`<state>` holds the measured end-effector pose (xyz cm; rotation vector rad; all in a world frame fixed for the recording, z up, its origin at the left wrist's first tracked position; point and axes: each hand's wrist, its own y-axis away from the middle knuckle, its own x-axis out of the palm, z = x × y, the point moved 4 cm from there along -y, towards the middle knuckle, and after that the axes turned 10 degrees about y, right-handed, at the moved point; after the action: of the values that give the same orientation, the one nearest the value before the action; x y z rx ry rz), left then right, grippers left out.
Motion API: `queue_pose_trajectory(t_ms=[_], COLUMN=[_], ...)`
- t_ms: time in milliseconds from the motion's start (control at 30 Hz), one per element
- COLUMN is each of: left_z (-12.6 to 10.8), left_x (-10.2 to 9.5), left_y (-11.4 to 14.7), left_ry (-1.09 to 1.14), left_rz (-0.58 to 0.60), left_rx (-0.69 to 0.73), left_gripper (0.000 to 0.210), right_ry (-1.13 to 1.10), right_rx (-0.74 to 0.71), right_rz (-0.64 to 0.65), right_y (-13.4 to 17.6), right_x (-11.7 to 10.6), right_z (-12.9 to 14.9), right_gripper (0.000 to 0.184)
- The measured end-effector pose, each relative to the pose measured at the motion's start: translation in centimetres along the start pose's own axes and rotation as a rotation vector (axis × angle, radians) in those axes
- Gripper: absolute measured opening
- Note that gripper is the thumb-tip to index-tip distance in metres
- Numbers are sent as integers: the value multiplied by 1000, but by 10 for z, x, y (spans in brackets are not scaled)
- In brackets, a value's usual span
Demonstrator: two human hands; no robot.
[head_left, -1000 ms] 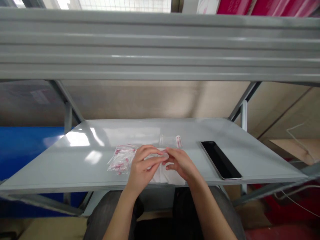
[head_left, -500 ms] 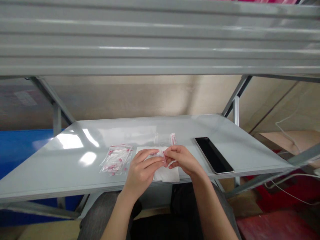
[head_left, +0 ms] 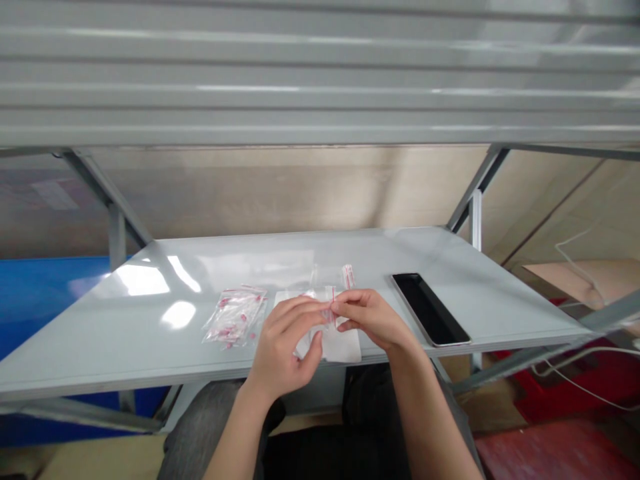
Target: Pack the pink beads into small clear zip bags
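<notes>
Near edge of table (head_left: 135,353), right fingers (head_left: 353,297) pinch bag (head_left: 333,293); left fingers (head_left: 300,312) touching, thumb spread; table extends left

This looks like a workshop. The plain gray table (head_left: 125,343) has slanted metal bars (head_left: 103,190) at its left and right, and a big ridged beam (head_left: 320,73) runs above it. Little clear bags (head_left: 235,317) lie in a pile on the table. The far wall (head_left: 260,193) is plain.
</notes>
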<state>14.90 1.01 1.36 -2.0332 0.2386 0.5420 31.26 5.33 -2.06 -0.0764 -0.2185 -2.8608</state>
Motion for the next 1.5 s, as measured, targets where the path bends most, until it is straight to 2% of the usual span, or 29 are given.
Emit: queue_pose_trajectory(t_ms=[167, 333, 467, 633, 733, 800, 867, 1000, 1100, 1200, 1267, 1300, 1367, 1400, 1433, 1500], left_z=[-5, 4, 5, 2, 3, 2, 1, -3, -7, -12, -16, -17, -17, -16, -15, -11], left_x=[-10, -5, -3, -6, -6, -5, -4, -4, -11, -16, -17, -16, -12, -9, -6, -3], left_y=[-5, 0, 2, 0, 0, 1, 1, 2, 3, 1, -2, -3, -4, -4, -4, -3], left_ry=[242, 340, 379, 428, 369, 288, 172, -13, -117, -106, -55, -32, 1, 13, 24, 54], left_rz=[-89, -38, 8, 60, 69, 66, 47, -20, -88, -84, -73, -58, -7, 21, 39, 26], left_rx=[-246, -508, -616, -634, -625, -589, -535, -434, -387, -328, -278, -253, -219, -207, -200, -196], left_gripper=[6, 36, 42, 35, 30, 29, 25, 22, 26, 27, 16, 24, 67, 79, 82, 68], right_ry=[-1, 151, 233, 162, 171, 253, 379, 613, 717, 749, 743, 727, 668, 638, 615, 603], right_rx=[-72, -133, -131, -60, -80, -90, -141, -292, -330, -341, -343, -345, -347, -345, -340, -326], right_rz=[98, 125, 144, 185, 191, 172, 85, -169, -326, -355, -338, -319, -251, -216, -191, -186], right_y=[7, 15, 18, 20, 23, 25, 28, 35, 41, 44, 46, 47, 46, 46, 46, 45], right_x=[20, 37, 42, 37, 35, 35, 35, 37, 36, 35, 35, 35, 36, 36, 36, 34], right_z=[10, 16, 16, 18, 22, 25, 29, 39, 43, 47, 49, 49, 50, 50, 49, 48], right_gripper=[25, 20, 21, 28, 27, 23, 18, 13, 14, 13, 12, 11, 10, 10, 10, 9])
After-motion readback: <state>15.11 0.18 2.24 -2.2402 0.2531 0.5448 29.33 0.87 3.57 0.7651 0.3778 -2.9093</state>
